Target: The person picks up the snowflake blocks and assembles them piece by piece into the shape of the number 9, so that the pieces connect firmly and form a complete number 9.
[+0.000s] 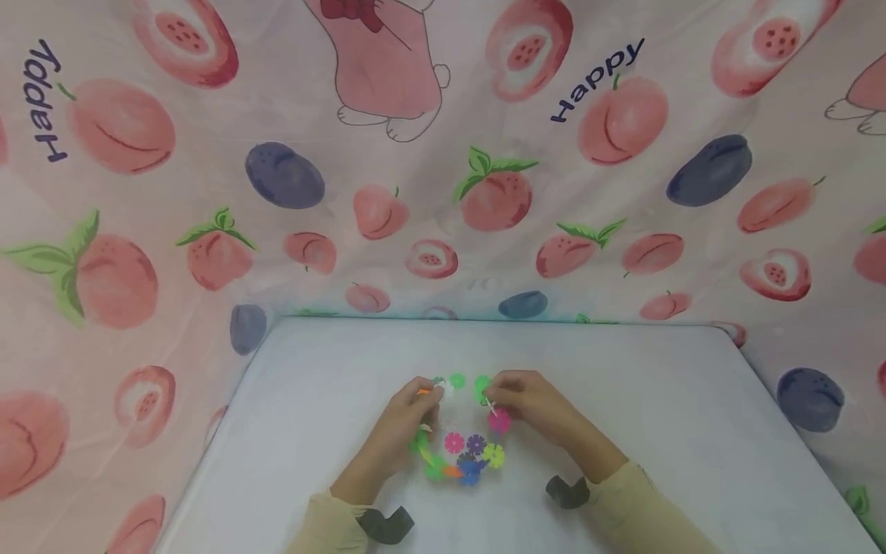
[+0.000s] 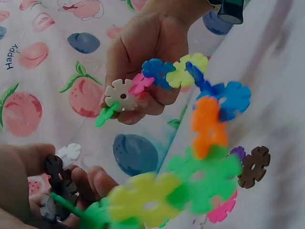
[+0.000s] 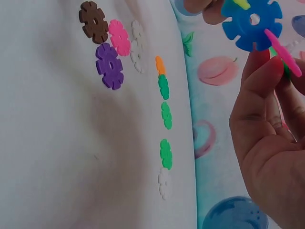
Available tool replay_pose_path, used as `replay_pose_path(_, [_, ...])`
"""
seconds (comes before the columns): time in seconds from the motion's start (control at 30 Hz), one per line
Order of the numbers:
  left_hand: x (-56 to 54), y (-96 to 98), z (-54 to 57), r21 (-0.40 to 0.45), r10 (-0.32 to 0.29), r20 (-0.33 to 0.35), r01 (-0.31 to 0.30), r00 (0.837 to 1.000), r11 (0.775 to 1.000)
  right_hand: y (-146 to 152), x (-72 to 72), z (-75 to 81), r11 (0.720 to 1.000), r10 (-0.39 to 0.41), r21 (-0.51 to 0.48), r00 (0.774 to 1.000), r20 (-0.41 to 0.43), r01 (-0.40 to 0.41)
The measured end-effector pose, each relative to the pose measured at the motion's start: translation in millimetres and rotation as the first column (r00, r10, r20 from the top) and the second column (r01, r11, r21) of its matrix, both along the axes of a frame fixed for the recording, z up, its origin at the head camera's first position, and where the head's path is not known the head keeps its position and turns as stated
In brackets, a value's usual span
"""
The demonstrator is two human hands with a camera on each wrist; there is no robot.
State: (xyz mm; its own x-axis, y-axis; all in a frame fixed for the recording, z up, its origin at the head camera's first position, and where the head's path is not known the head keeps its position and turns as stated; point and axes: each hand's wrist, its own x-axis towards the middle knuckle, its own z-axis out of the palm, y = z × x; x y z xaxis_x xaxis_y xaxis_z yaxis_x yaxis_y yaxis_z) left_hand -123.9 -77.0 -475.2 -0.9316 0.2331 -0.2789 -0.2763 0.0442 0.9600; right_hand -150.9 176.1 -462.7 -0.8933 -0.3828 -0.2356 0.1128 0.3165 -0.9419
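A chain of notched plastic flower discs (image 1: 471, 472) hangs in a deep curve between the two hands, apparently raised above the white counter (image 1: 657, 431), with its bend toward the person.

The left hand (image 1: 401, 425) grasps one end, its fingers bent around the black discs (image 2: 66, 193). A white disc (image 2: 70, 152) sits by its fingertips; whether it is linked to the black ones is unclear. The right hand (image 1: 533, 400) pinches the other end, where a cream disc (image 2: 120, 91) joins a green disc (image 2: 107, 114) set at an angle and a pink disc (image 2: 141, 84). Neighbouring discs stand crosswise, probably because they slot together notch to notch. Gripping just the ends seems meant to keep both within reach of each other while the middle hangs loose.

Loose pieces lie flat on the counter. A brown disc (image 3: 93, 22), a purple disc (image 3: 109, 67) and a hot-pink disc (image 3: 119, 37) form a cluster. Farther from the person runs a loose row: an orange disc (image 3: 160, 66), green pieces (image 3: 166, 116) and a clear-white disc (image 3: 164, 183). Spread like this, each is likely easy to pick up singly. Fruit-printed cloth (image 1: 623, 215) surrounds the counter.
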Motion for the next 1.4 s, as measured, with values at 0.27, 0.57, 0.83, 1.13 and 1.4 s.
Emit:
replay_pose_path(0.27, [3.8,1.9,2.2,0.02,-0.02,-0.034,0.021,0.999,1.0,-3.1,3.9,5.0,0.997,0.061,0.043,0.996,-0.071,-0.058])
replay_pose_path(0.57, [2.9,-0.2,4.5,0.017,-0.04,-0.046,0.04,0.998,0.999,-1.6,1.7,4.5,0.998,0.058,-0.006,0.998,-0.04,-0.058])
replay_pose_path(0.83, [4.3,0.2,0.6,0.078,-0.07,0.007,0.069,0.998,0.995,-5.5,3.4,5.9,1.0,0.004,0.005,1.0,0.017,-0.004])
replay_pose_path(1.13, [4.4,0.1,-0.8,0.061,-0.096,-0.005,0.096,0.995,0.993,-8.2,2.3,9.1,0.998,-0.065,-0.003,0.998,-0.009,0.065])
replay_pose_path(1.4, [4.5,0.4,2.9,0.052,-0.082,-0.003,0.082,0.997,0.995,-9.8,3.4,5.2,0.999,-0.03,-0.041,0.999,0.021,0.031])
